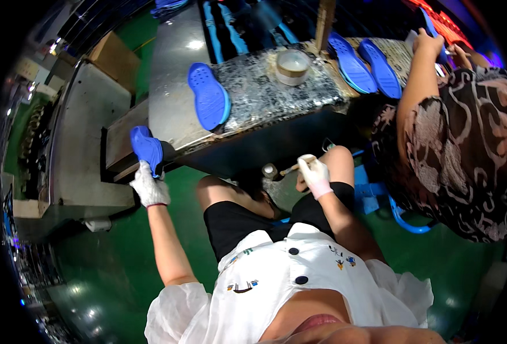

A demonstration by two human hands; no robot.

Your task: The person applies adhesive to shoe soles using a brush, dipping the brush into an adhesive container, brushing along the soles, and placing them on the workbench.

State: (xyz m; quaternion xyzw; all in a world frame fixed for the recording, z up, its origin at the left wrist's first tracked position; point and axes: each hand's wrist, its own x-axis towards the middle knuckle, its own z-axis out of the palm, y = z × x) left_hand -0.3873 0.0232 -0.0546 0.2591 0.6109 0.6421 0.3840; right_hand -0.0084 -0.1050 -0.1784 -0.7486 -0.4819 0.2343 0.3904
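Observation:
My left hand, in a white glove, grips a blue shoe sole by its lower end, out past the left corner of the bench. My right hand, gloved too, is closed around a thin wooden-handled brush above my knee. The brush's tip points left toward a small round container low between my knees; whether they touch I cannot tell. Another blue sole lies on the near left part of the bench. A round tub with a pale inside stands right of it.
The bench top is smeared and spotted. Two more blue soles rest at its right, by a wooden post. A co-worker in a patterned top sits close on my right, holding a sole. A metal cabinet stands left.

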